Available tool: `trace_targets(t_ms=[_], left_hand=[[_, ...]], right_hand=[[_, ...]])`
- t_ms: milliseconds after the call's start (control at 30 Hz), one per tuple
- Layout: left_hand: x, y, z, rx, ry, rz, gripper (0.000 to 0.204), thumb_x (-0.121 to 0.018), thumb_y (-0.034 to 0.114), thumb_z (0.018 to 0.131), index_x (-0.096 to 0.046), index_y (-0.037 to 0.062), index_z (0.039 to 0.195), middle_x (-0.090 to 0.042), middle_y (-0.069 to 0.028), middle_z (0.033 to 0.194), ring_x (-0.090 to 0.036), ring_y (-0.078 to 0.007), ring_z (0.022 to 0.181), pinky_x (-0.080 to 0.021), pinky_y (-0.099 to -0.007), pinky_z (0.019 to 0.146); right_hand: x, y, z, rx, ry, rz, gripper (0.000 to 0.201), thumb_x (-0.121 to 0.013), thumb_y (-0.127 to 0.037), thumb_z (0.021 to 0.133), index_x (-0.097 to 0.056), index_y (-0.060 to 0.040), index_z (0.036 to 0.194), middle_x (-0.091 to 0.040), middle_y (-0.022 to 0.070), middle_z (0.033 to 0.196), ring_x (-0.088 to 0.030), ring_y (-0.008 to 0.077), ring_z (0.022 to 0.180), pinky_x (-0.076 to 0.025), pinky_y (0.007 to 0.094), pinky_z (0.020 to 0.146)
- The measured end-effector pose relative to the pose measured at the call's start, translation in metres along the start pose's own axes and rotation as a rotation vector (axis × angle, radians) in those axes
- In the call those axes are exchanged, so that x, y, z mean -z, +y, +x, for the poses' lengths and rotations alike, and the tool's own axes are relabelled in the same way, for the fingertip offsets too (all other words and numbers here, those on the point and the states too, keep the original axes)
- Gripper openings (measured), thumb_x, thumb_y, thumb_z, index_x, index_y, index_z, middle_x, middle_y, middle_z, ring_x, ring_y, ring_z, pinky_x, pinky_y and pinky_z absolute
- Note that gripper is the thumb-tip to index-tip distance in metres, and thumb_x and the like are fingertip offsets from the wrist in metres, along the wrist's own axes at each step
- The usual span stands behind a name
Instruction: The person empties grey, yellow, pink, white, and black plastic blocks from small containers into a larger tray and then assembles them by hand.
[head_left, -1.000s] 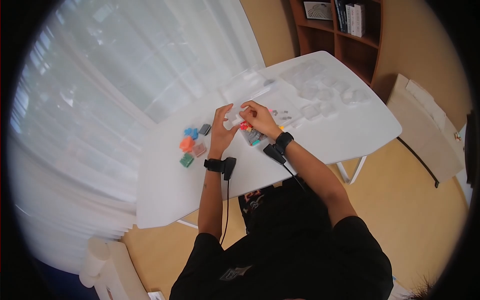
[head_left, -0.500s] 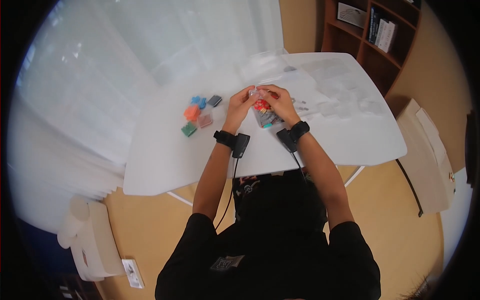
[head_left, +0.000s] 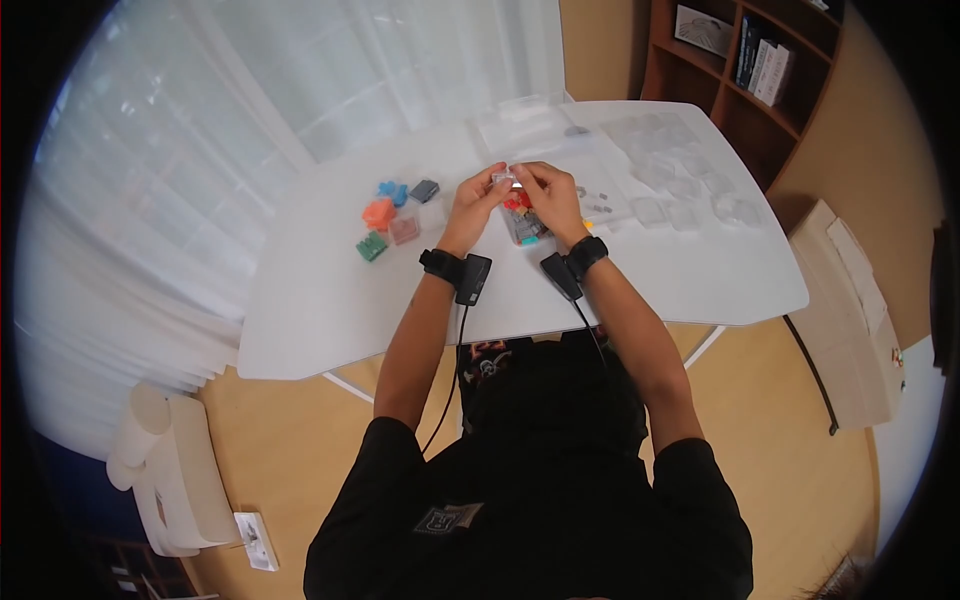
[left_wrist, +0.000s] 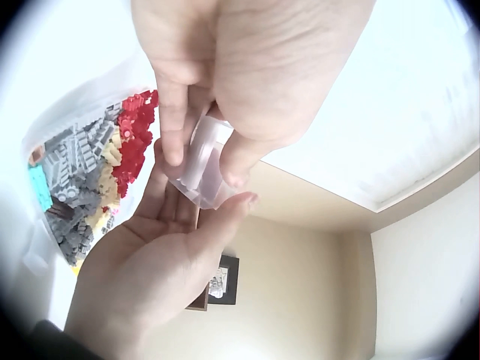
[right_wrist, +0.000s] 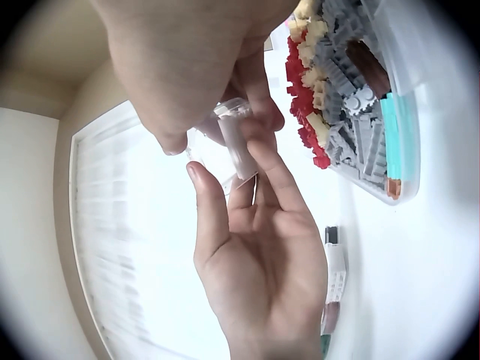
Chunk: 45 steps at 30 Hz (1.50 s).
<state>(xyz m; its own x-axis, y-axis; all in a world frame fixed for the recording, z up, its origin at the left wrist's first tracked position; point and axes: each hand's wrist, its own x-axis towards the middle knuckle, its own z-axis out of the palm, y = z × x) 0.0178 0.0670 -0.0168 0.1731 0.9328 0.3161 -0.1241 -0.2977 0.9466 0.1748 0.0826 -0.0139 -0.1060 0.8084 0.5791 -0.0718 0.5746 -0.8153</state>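
Observation:
Both hands meet over the front middle of the white table (head_left: 320,320), fingers around a small clear plastic box (left_wrist: 206,169). My left hand (head_left: 472,212) holds it between thumb and fingers from one side. The right hand (head_left: 556,205) grips it from the other, its thumb and fingers bent at the box. A whitish strip (right_wrist: 237,146) runs along the box; fingers hide part of it. Just below the hands stands a clear container (right_wrist: 409,176) filled with small toy bricks: grey bricks (left_wrist: 75,165), red bricks (left_wrist: 135,139), cream and turquoise ones.
To the left lie small groups of blocks: blue (head_left: 392,192), orange (head_left: 379,213), green (head_left: 371,246), pinkish (head_left: 404,230) and dark grey (head_left: 424,190). Several clear boxes (head_left: 650,210) spread over the right side. A clear tray (head_left: 530,125) lies at the back, and loose grey pieces (head_left: 597,202) beside the right hand.
The hands, apart a second ago, have come together on the clear box. The head view has shifted, and the block groups at left look unmoved on the table.

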Motion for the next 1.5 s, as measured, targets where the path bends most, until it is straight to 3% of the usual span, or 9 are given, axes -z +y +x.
trace_targets(t_ms=[133,233,633,933,1133,1200,1300,1400,1500], left_hand=[[-0.010,0.010,-0.005,-0.025,-0.006,-0.032,0.044,-0.053,0.011,0.094,-0.041,-0.0085,0.132,-0.058,-0.0104,0.114,-0.058,-0.0139,0.102,-0.048,-0.0262,0.089],[-0.017,0.014,-0.012,-0.023,-0.060,0.115,0.047,-0.055,0.007,0.093,-0.038,-0.0073,0.134,-0.057,-0.0086,0.115,-0.057,-0.0135,0.102,-0.048,-0.0265,0.090],[-0.007,0.006,-0.003,-0.033,0.107,0.071,0.053,-0.062,0.005,0.086,-0.039,-0.0054,0.133,-0.056,-0.0101,0.118,-0.058,-0.0148,0.099,-0.050,-0.0264,0.082],[-0.008,0.009,-0.004,-0.078,0.125,0.210,0.059,-0.066,0.005,0.083,-0.039,-0.0027,0.136,-0.056,-0.0081,0.115,-0.057,-0.0125,0.096,-0.049,-0.0241,0.075],[-0.012,0.008,-0.004,-0.263,0.146,0.394,0.071,-0.074,0.005,0.072,-0.043,0.0074,0.137,-0.057,-0.0051,0.112,-0.053,-0.0124,0.096,-0.049,-0.0227,0.068],[-0.014,0.013,-0.006,-0.311,0.206,0.497,0.072,-0.076,0.007,0.070,-0.045,0.0076,0.135,-0.058,-0.0045,0.114,-0.052,-0.0136,0.095,-0.047,-0.0247,0.068],[-0.016,0.018,-0.009,-0.488,0.238,0.778,0.070,-0.076,0.010,0.069,-0.047,0.0084,0.133,-0.058,-0.0033,0.116,-0.051,-0.0152,0.097,-0.046,-0.0255,0.071],[-0.019,0.019,-0.010,-0.482,0.195,0.774,0.064,-0.075,0.011,0.072,-0.050,0.0098,0.131,-0.059,-0.0027,0.119,-0.050,-0.0134,0.102,-0.044,-0.0259,0.076],[-0.019,0.019,-0.008,-0.372,0.235,0.585,0.063,-0.075,0.012,0.072,-0.050,0.0089,0.130,-0.059,-0.0046,0.117,-0.050,-0.0149,0.104,-0.044,-0.0276,0.078]], right_hand=[[0.003,-0.005,0.000,0.104,0.056,-0.099,0.031,-0.057,-0.025,0.092,-0.066,0.0048,0.090,-0.065,0.0100,0.078,-0.057,0.0118,0.062,-0.045,0.0261,0.059],[0.012,0.000,0.005,-0.156,0.087,-0.060,0.037,-0.053,-0.029,0.095,-0.066,0.0046,0.086,-0.065,0.0093,0.077,-0.056,0.0108,0.063,-0.045,0.0264,0.061],[0.009,0.002,0.006,-0.045,0.225,-0.200,0.027,-0.062,-0.024,0.087,-0.063,0.0026,0.092,-0.063,0.0118,0.072,-0.059,0.0188,0.062,-0.047,0.0294,0.061],[0.005,-0.003,0.004,0.188,0.063,-0.110,0.018,-0.060,-0.009,0.082,-0.066,0.0014,0.095,-0.066,0.0115,0.089,-0.063,0.0196,0.076,-0.049,0.0285,0.068],[0.000,0.005,-0.001,-0.128,-0.097,0.068,0.026,-0.051,-0.015,0.092,-0.061,-0.0008,0.111,-0.064,0.0099,0.099,-0.060,0.0143,0.083,-0.049,0.0267,0.074],[-0.004,0.012,0.002,-0.450,-0.131,0.585,0.031,-0.045,-0.023,0.098,-0.056,0.0000,0.115,-0.062,0.0098,0.101,-0.059,0.0156,0.082,-0.050,0.0289,0.074],[0.000,0.017,0.006,-0.554,-0.157,0.955,0.031,-0.045,-0.022,0.098,-0.055,0.0029,0.112,-0.059,0.0099,0.101,-0.059,0.0190,0.087,-0.052,0.0304,0.076],[0.003,0.011,0.004,-0.746,-0.084,1.028,0.029,-0.045,-0.020,0.097,-0.055,0.0035,0.110,-0.059,0.0108,0.102,-0.059,0.0200,0.089,-0.053,0.0312,0.077],[0.004,0.012,0.006,-0.705,-0.117,1.009,0.025,-0.048,-0.013,0.095,-0.056,0.0058,0.110,-0.058,0.0137,0.106,-0.060,0.0220,0.095,-0.052,0.0330,0.080]])
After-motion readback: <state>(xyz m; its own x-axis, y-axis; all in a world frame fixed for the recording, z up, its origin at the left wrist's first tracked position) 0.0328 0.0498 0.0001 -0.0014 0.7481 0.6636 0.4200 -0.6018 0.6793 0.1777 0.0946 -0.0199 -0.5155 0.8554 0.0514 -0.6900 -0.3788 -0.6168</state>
